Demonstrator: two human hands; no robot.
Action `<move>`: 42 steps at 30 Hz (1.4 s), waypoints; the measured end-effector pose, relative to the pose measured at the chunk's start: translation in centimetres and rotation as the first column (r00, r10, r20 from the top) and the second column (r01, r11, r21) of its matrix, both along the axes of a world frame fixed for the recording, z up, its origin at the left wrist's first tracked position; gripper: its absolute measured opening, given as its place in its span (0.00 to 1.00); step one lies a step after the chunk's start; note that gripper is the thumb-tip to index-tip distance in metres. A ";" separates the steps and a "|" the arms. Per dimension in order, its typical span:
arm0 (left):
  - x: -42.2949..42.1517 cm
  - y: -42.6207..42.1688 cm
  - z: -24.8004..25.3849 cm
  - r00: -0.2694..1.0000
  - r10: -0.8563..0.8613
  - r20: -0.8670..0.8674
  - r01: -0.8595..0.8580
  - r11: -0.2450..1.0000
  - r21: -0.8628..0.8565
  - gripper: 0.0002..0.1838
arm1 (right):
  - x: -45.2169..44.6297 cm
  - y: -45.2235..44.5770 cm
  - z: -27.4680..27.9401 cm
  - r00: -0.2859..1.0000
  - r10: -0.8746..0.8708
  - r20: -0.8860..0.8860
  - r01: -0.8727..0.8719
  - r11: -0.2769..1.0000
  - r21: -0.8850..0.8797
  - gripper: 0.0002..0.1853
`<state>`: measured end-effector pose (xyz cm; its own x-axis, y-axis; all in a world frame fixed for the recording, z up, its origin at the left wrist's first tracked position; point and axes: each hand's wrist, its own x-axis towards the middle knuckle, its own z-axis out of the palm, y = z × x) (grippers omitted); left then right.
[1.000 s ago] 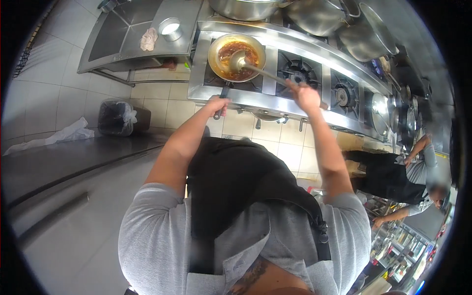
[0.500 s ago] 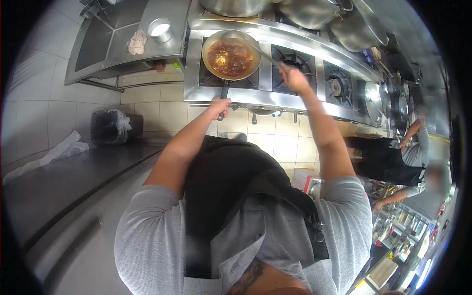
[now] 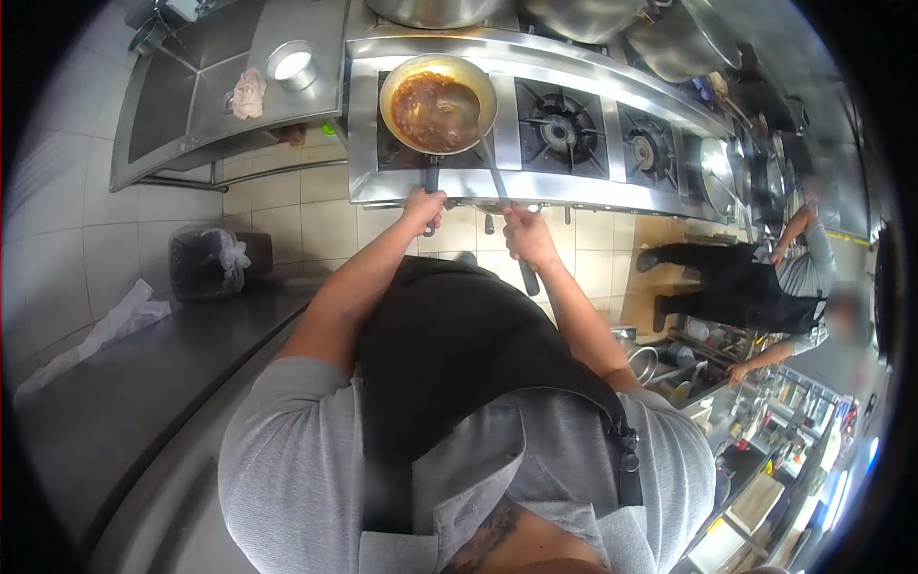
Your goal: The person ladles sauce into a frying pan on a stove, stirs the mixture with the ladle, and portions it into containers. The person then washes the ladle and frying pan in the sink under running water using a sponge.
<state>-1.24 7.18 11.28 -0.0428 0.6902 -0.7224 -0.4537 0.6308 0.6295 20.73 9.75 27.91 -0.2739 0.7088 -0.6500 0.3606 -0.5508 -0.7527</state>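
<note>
A frying pan [image 3: 409,69] sits on the leftmost burner of the stove, with a reddish-brown sauce [image 3: 417,103] and some pieces inside. My left hand [image 3: 424,209] is closed around the pan's black handle [image 3: 432,180]. A long-handled ladle [image 3: 495,172] is gripped in my right hand [image 3: 528,233], its dark handle end sticking out below the fist. Its round head is down in the sauce at the pan's right side, partly covered by it.
Two more burners [image 3: 560,132] lie to the right. Large pots [image 3: 440,11] stand behind. A steel counter [image 3: 225,48] at left holds a metal container [image 3: 293,67] and a cloth [image 3: 250,94]. A bin [image 3: 206,263] stands on the floor. Another person [image 3: 755,287] works at far right.
My right hand has swung down and left towards my body. The ladle's head has moved from the pan's far edge to its right side. My left hand keeps its hold.
</note>
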 end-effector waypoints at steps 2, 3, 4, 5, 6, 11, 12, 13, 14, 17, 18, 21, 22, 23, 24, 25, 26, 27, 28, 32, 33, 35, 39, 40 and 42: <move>1.5 -1.0 0.6 0.989 0.033 -0.142 -0.034 0.999 -0.006 0.12 | 0.3 0.4 0.2 0.983 0.061 0.173 -0.102 0.966 0.239 0.14; 1.7 -1.1 0.9 0.975 0.050 -0.216 -0.052 0.999 -0.004 0.13 | 1.4 1.3 -1.8 0.933 0.136 0.333 -0.281 0.854 0.439 0.15; 1.6 -0.7 0.9 0.975 0.047 -0.218 -0.049 0.999 0.000 0.13 | 1.6 1.8 -1.5 0.934 0.131 0.331 -0.277 0.853 0.442 0.15; 1.3 -0.1 0.9 0.960 0.047 -0.275 -0.050 0.999 -0.005 0.13 | 1.7 2.3 -1.2 0.907 0.122 0.403 -0.336 0.785 0.520 0.15; 1.1 0.4 0.6 0.942 0.043 -0.333 -0.051 0.999 -0.014 0.14 | 1.7 2.7 -0.7 0.876 0.103 0.471 -0.396 0.711 0.581 0.15; 2.4 -1.8 1.2 0.953 0.041 -0.300 -0.037 0.999 0.018 0.17 | 2.3 3.8 -2.5 0.913 0.038 0.406 -0.339 0.623 0.705 0.19; 1.8 -1.1 1.2 0.952 0.048 -0.304 -0.043 0.999 0.024 0.17 | 2.3 4.1 -2.3 0.915 0.041 0.402 -0.340 0.617 0.710 0.19; 0.8 -0.4 0.8 0.943 0.021 -0.333 -0.011 0.999 0.032 0.17 | 1.8 4.1 -1.6 0.891 0.040 0.453 -0.368 0.649 0.666 0.20; 0.0 0.2 0.3 0.932 -0.012 -0.362 0.026 0.999 0.032 0.17 | 1.5 3.9 -0.9 0.864 0.040 0.502 -0.390 0.684 0.616 0.20; 1.5 -1.1 2.0 0.925 0.003 -0.379 0.009 1.000 0.029 0.16 | 1.6 4.7 -2.5 0.859 0.050 0.510 -0.408 0.668 0.623 0.21; 1.7 -1.2 2.9 0.941 0.015 -0.338 -0.016 1.000 0.000 0.15 | 1.4 5.6 -3.0 0.868 0.023 0.496 -0.415 0.583 0.699 0.21; 0.3 -0.7 2.9 0.942 0.006 -0.336 -0.010 1.000 -0.009 0.14 | 1.6 8.1 -5.4 0.843 0.051 0.535 -0.471 0.552 0.689 0.21; -0.3 -0.2 2.7 0.939 -0.020 -0.343 0.017 1.000 -0.013 0.14 | 1.3 8.9 -6.0 0.829 0.060 0.556 -0.496 0.539 0.681 0.21; -0.4 -0.1 2.5 0.937 -0.047 -0.347 0.045 0.999 -0.015 0.14 | 0.8 9.8 -6.5 0.857 0.085 0.508 -0.445 0.620 0.647 0.20; -0.3 -0.2 2.4 0.937 -0.047 -0.346 0.044 0.999 -0.016 0.14 | 0.4 10.2 -7.1 0.857 0.086 0.509 -0.446 0.620 0.646 0.20; -0.2 -0.2 2.3 0.935 -0.042 -0.353 0.035 0.999 -0.027 0.14 | 0.0 10.6 -7.9 0.844 0.066 0.533 -0.478 0.546 0.688 0.20; -0.2 -0.2 2.2 0.932 -0.038 -0.360 0.026 0.999 -0.039 0.14 | -0.5 10.8 -8.7 0.831 0.045 0.554 -0.507 0.469 0.723 0.19; -0.3 -0.2 2.0 0.933 -0.028 -0.360 0.015 0.999 -0.039 0.13 | -1.2 10.8 -9.1 0.801 0.084 0.593 -0.545 0.512 0.664 0.21; -0.3 -0.2 1.7 0.932 -0.029 -0.361 0.013 0.999 -0.045 0.13 | -1.6 10.6 -9.6 0.802 0.089 0.591 -0.545 0.515 0.662 0.21; -0.5 -0.3 1.4 0.941 -0.023 -0.339 0.017 1.000 -0.021 0.12 | -1.5 8.5 -10.4 0.735 0.195 0.649 -0.637 0.525 0.564 0.24; -0.5 -0.3 1.5 0.947 -0.016 -0.321 0.010 1.000 -0.022 0.12 | -1.0 7.7 -9.5 0.720 0.215 0.660 -0.649 0.546 0.531 0.24; -0.4 -0.2 1.4 0.946 0.004 -0.325 -0.011 1.000 -0.020 0.11 | 0.2 6.9 -7.6 0.705 0.241 0.667 -0.662 0.564 0.495 0.24; -0.1 -0.3 1.4 0.952 0.030 -0.304 -0.043 0.998 -0.035 0.11 | 3.1 7.0 -2.2 0.556 0.238 0.796 -0.772 0.503 0.389 0.24; 0.2 -0.2 1.6 0.952 0.033 -0.305 -0.047 0.998 -0.038 0.11 | 3.9 7.5 -0.8 0.499 0.234 0.834 -0.805 0.481 0.347 0.25; 1.0 -0.3 1.8 0.959 0.088 -0.269 -0.101 0.994 -0.037 0.11 | 6.0 8.9 1.4 0.408 0.208 0.889 -0.853 0.435 0.289 0.24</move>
